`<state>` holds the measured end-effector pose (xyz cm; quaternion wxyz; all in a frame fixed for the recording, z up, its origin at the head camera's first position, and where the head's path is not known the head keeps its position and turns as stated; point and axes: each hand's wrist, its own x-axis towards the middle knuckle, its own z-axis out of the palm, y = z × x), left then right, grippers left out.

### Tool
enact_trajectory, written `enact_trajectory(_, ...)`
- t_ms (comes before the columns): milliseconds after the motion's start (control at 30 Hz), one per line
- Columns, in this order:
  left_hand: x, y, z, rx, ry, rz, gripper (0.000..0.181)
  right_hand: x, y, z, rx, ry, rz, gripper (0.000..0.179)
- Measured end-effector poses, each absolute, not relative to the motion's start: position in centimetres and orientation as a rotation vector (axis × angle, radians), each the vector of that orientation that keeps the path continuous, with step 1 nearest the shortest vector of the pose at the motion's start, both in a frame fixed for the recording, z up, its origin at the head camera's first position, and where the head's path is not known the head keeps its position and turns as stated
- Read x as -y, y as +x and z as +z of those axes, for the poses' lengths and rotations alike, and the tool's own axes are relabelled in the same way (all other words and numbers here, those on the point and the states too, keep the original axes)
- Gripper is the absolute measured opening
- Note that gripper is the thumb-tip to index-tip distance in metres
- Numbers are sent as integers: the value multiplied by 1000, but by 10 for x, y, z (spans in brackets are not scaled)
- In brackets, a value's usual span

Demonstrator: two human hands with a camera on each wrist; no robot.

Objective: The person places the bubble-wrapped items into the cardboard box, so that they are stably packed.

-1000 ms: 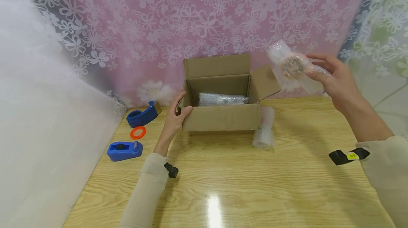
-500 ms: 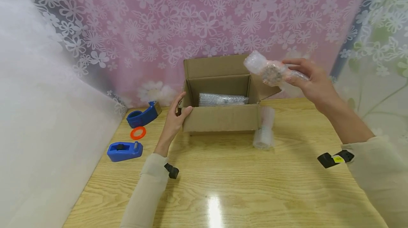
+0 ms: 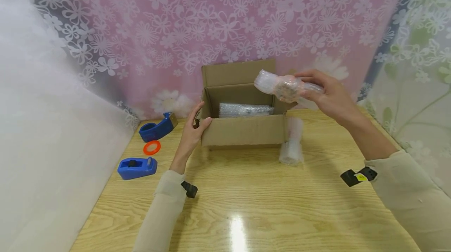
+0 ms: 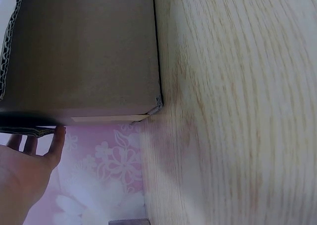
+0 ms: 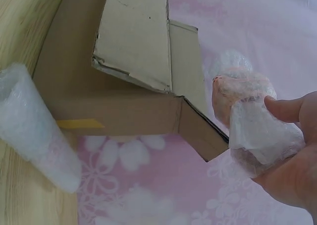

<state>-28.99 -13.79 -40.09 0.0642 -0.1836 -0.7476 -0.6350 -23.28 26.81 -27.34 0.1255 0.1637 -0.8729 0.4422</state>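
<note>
An open cardboard box (image 3: 243,131) stands against the back curtain, its flaps spread. My left hand (image 3: 190,136) grips its left side, thumb over the front corner and fingers round the side flap (image 4: 25,131). A bubble-wrapped bundle (image 3: 287,88) with a round, brownish-pink part in its middle is pinched in my right hand (image 3: 327,97), raised above the box's right end. The right wrist view shows the thumb pressing the clear wrap of the bundle (image 5: 262,131). Inside the box lies a silvery bubble-wrapped package (image 3: 246,110), its lower part hidden by the front wall.
A bubble-wrap roll (image 3: 291,142) lies by the box's right front corner. To the left on the wooden table (image 3: 225,197) are a blue tape gun (image 3: 156,129), an orange ring (image 3: 152,147) and a blue tape dispenser (image 3: 137,167). A flowered curtain (image 3: 225,17) hangs behind.
My right hand has carried the bubble-wrapped bundle left and down, from right of the box to above its right end. The left hand has kept its grip on the box.
</note>
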Motion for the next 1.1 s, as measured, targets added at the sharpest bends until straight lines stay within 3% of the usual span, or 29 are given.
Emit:
enact_trajectory(500, 138, -289, -400, 2249, -565, -1911, 65, -243, -231, -267, 2490, 581, 1340, 43)
enact_trajectory(1100, 138, -290, -400, 2256, -570, -1896, 65, -206, -251, -305, 2495, 661, 1538, 38)
